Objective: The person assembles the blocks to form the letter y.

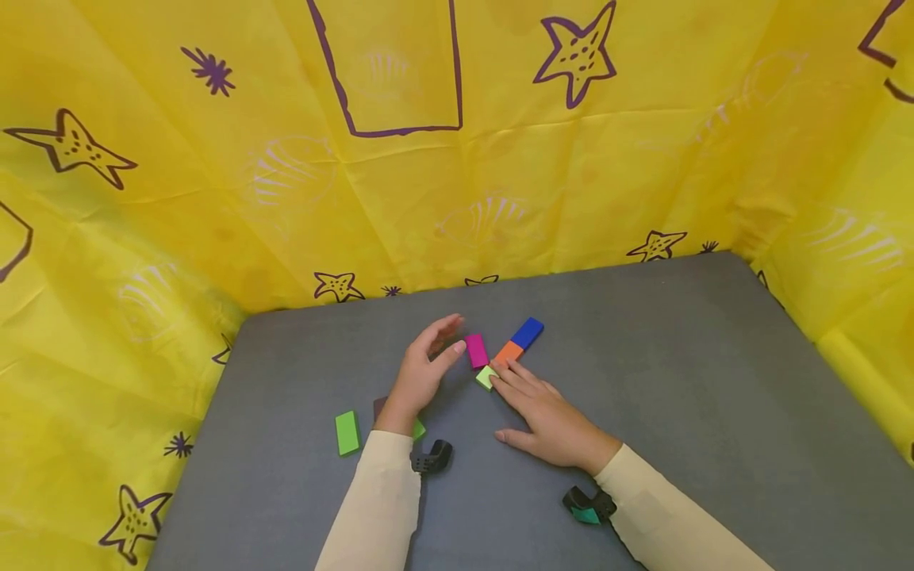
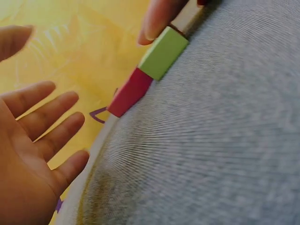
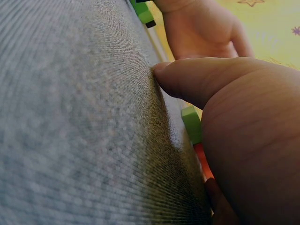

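Note:
My left hand [image 1: 417,377] hovers beside a magenta block [image 1: 476,351], fingers loosely bent and holding nothing; the left wrist view shows its fingers spread apart. My right hand [image 1: 553,424] lies over the table with fingers extended. Its fingertips touch around a light green block [image 1: 485,377] and an orange block [image 1: 508,353], partly covering both. Joined end to end with the orange one is a blue block [image 1: 528,333]. In the left wrist view the light green block [image 2: 164,52] meets the magenta block [image 2: 130,93] at a corner, below a right fingertip [image 2: 157,26].
On the grey table [image 1: 678,373], a green block [image 1: 347,433] lies left of the left forearm. A dark brown block [image 1: 381,408] and another green block [image 1: 418,430] are partly hidden by the left wrist. A yellow patterned cloth [image 1: 400,198] hangs around the table's back and sides.

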Motion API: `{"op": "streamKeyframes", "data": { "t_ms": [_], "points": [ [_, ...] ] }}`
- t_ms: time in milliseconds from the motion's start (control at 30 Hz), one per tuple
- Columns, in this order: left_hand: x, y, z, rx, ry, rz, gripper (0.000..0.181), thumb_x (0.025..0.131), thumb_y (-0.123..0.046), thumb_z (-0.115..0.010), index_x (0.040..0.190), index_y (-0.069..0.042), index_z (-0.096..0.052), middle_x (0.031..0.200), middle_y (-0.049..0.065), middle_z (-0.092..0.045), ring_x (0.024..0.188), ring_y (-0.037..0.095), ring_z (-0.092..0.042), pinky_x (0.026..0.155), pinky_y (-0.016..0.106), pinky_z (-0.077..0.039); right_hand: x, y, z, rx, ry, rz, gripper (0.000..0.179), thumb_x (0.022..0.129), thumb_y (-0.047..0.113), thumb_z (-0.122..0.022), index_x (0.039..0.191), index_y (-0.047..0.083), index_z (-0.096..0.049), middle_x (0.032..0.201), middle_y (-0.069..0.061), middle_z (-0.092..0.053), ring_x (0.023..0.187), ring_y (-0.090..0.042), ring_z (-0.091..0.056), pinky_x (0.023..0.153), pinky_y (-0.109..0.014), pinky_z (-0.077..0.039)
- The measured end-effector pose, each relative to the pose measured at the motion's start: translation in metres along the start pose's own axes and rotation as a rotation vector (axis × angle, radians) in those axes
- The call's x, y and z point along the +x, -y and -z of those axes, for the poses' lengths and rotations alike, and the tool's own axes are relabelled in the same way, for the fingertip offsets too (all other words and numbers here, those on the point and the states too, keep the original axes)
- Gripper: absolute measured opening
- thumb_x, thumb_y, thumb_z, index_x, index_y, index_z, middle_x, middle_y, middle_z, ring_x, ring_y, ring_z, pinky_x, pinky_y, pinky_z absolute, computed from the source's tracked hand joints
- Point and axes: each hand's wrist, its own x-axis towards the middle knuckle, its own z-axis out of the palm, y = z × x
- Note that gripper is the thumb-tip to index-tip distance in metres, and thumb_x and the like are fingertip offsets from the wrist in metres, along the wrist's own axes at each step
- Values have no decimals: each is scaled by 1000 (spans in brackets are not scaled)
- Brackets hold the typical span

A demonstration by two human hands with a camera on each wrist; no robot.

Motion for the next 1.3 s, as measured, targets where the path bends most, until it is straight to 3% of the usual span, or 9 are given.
{"op": "streamKeyframes", "data": {
  "t_ms": [167, 300, 467, 667, 1033, 1300],
  "points": [
    [1, -8, 5, -119, -9, -44, 45, 114, -16, -58, 156, 1, -56, 151, 17, -62, 143, 38, -54, 119, 60, -37, 0, 0, -1, -4, 10, -12, 84, 104, 40, -77, 169, 5, -38, 178, -7, -24, 165, -31, -11, 121, -68, -27],
    [1, -18, 10, -150, -8, -96, 45, 117, -16, -44, 158, 0, -53, 151, 17, -62, 140, 44, -55, 114, 64, -40, -1, 0, 0, -4, 16, -16, 84, 104, 42, -76, 170, 6, -38, 179, -6, -23, 165, -30, -11, 122, -67, -27],
    [0, -32, 19, -231, 6, -190, 63, 119, -43, -37, 160, 4, -46, 153, 22, -59, 137, 54, -52, 108, 71, -40, -1, 1, 1, -2, 16, -10, 84, 105, 42, -75, 170, 6, -37, 179, -5, -22, 165, -29, -10, 122, -67, -27],
    [-3, -47, 32, -276, -9, -272, 81, 116, -59, -38, 160, 10, -41, 152, 32, -55, 136, 46, -56, 105, 57, -45, -1, 1, 1, -3, 24, -8, 84, 105, 42, -75, 170, 7, -36, 180, -3, -19, 165, -27, -8, 122, -66, -26],
    [-11, -60, 69, -331, -47, -317, 70, 116, -56, -42, 160, -4, -50, 151, 34, -55, 134, 45, -55, 104, 59, -41, -2, 1, 2, 6, 23, -4, 84, 105, 41, -75, 170, 6, -35, 180, -4, -18, 165, -28, -7, 122, -67, -26],
    [-25, -60, 94, -335, -44, -309, 66, 118, -52, -28, 163, -8, -48, 156, 27, -55, 137, 44, -53, 109, 54, -41, -1, 1, 1, 0, 31, -9, 85, 105, 42, -75, 170, 6, -35, 180, -5, -19, 165, -29, -8, 122, -67, -26]
  ]
}}
